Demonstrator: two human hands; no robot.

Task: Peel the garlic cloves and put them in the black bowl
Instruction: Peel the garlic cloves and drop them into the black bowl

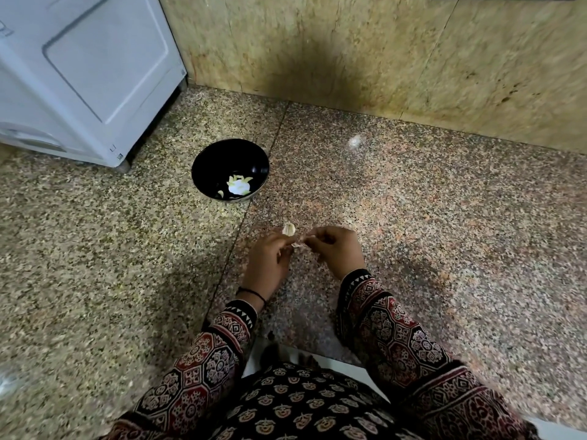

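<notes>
the step in hand was the peeling itself. the left hand had its fingers curled in, pinching a pale garlic clove at the fingertips, so the clove stuck out just past them on the far side. the right hand was likewise narrowed to a pinch, thumb and fingers closed on a scrap of papery skin that bridged the small gap between the two hands. how much skin still clung to the clove was too small to tell.

the black bowl sat on the speckled floor ahead and a little to the left, well apart from the hands, with a few peeled cloves already lying in its bottom — so the task looked partly done.

the next move likely called for pulling the skin clear with the right hand, then a forward-left reach by the left hand to drop the bare clove over the rim.
</notes>
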